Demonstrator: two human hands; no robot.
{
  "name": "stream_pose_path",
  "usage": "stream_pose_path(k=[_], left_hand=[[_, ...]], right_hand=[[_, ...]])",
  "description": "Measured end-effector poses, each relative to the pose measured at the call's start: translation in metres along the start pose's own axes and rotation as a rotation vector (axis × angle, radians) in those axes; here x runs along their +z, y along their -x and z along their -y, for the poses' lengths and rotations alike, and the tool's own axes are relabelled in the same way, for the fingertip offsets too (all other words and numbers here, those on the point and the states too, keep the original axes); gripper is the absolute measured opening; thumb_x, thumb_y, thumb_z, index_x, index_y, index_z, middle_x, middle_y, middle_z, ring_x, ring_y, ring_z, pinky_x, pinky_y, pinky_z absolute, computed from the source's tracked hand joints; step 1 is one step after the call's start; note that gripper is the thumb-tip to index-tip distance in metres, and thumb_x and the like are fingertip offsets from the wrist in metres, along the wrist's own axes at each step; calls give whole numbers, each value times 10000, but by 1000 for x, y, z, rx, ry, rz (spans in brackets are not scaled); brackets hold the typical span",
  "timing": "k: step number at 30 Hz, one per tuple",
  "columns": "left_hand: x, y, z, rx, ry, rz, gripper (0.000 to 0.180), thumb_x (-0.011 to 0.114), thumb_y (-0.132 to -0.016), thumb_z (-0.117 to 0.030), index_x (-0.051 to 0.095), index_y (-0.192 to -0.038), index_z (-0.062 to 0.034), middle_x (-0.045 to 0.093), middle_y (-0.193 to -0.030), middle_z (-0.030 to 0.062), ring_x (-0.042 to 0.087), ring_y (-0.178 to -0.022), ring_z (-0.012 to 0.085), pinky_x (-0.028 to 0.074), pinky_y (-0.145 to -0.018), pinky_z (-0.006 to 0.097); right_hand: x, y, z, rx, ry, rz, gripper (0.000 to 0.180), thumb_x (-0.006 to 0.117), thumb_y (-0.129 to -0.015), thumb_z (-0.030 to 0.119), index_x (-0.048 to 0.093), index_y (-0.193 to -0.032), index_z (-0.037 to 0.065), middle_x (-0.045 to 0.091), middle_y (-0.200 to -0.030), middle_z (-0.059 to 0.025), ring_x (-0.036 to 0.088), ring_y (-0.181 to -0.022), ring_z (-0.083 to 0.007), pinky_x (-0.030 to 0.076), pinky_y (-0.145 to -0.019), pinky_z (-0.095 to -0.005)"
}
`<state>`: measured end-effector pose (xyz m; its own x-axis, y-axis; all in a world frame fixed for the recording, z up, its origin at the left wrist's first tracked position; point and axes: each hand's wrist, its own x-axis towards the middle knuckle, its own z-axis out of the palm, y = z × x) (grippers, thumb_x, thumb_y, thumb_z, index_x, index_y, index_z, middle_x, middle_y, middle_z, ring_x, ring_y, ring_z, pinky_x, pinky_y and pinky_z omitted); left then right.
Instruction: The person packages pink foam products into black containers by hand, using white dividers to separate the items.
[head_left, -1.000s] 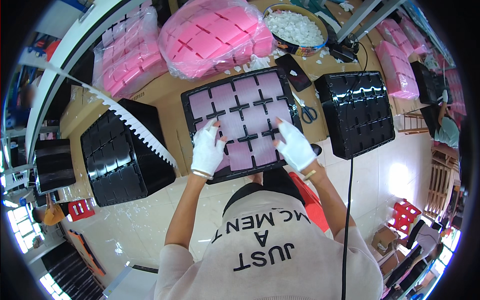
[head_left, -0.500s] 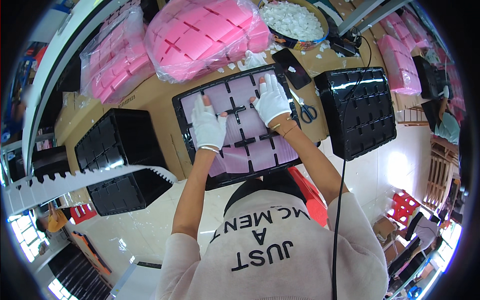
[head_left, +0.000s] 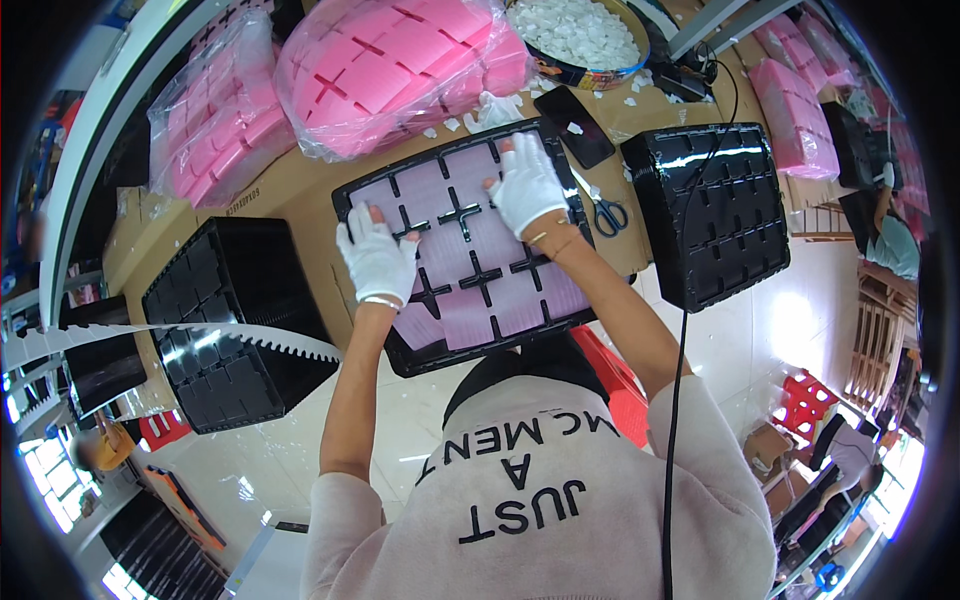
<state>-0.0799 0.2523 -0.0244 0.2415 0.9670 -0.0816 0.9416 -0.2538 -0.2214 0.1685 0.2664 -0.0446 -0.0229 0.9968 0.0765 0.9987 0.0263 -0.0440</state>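
A black plastic tray (head_left: pixel 440 362) lies in front of me, lined with a thin lilac foam sheet (head_left: pixel 470 305). Black cross-shaped dividers (head_left: pixel 480 279) show up through slits in the foam. My left hand (head_left: pixel 377 258), in a white glove with some fingertips bare, rests open on the tray's left side, fingers spread. At the upper right of the foam lies my right hand (head_left: pixel 528 187), gloved alike, flat with fingers stretched out. Neither hand holds anything.
Stacked black trays stand left (head_left: pixel 235 320) and right (head_left: pixel 710 220). Scissors (head_left: pixel 608 215) and a dark phone (head_left: pixel 575 127) lie beside the tray. Behind are bagged pink foam (head_left: pixel 400 70) and a tub of white scraps (head_left: pixel 580 35). A black cable (head_left: pixel 676 430) hangs at right.
My left hand has slid left across the foam to the tray's left side, its fingers spreading wider. My right hand stays near the upper right. The whole view has shifted slightly.
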Motion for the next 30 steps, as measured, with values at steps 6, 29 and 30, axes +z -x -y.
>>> stream_pose_path(k=[6,29,30], left_hand=[[4,-7,-3,-65,12,18,852,437,-943,-593,415,-1441,98,331,-1565,225,241,-1474,351,116,-1189,524],[-12,124,16,-371,1402,22,614,701,-810,-73,511,-1393,-40,686,-844,67,640,-766,168,518,-748,311],[-14,121,17,-396,1456,7,610,668,-804,-40,518,-1395,-59,664,-758,20,610,-674,104,507,-696,265]], right_hand=[[6,4,-6,-56,-81,-26,683,471,-986,429,397,-1446,-71,420,-1493,-249,352,-1423,-366,286,-1164,-434],[-35,163,15,-109,-497,-46,487,578,-920,212,506,-1367,34,485,-1434,-171,418,-1376,-344,319,-1122,-474],[-36,161,15,-114,-498,-42,487,578,-920,212,506,-1367,34,485,-1434,-171,418,-1376,-344,319,-1122,-474]])
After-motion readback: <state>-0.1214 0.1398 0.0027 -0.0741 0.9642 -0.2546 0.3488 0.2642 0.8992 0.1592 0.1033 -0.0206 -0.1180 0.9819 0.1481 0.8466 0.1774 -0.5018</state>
